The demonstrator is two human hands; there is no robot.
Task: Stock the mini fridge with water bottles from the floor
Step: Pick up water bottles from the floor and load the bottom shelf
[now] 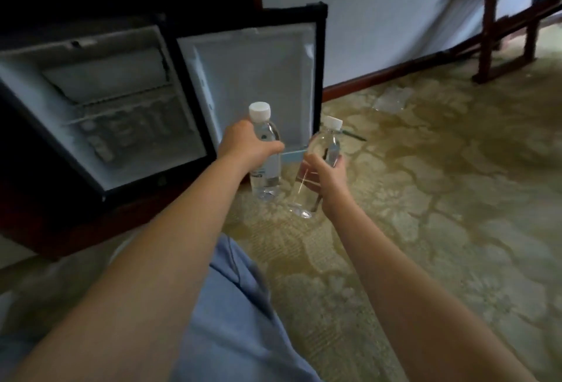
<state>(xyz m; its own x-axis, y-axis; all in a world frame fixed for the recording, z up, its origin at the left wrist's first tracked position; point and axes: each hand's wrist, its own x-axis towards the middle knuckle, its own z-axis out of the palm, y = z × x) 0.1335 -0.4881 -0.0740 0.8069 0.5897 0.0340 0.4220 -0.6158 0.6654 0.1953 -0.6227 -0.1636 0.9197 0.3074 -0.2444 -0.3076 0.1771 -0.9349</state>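
Just in front of the open fridge door [252, 77], we hold one water bottle in each hand, so we judge this to be the carry from floor to fridge. Our left hand [248, 147] grips the upright bottle [266, 178] round its upper body, cap at twelve o'clock above the grip. Our right hand [324, 179] curls round the middle of the tilted bottle [304, 196], cap leaning toward one o'clock. Next we would need to swing both toward the mini fridge [106, 114] cavity at ten o'clock and stand them on a shelf, whose dim contents we cannot make out.
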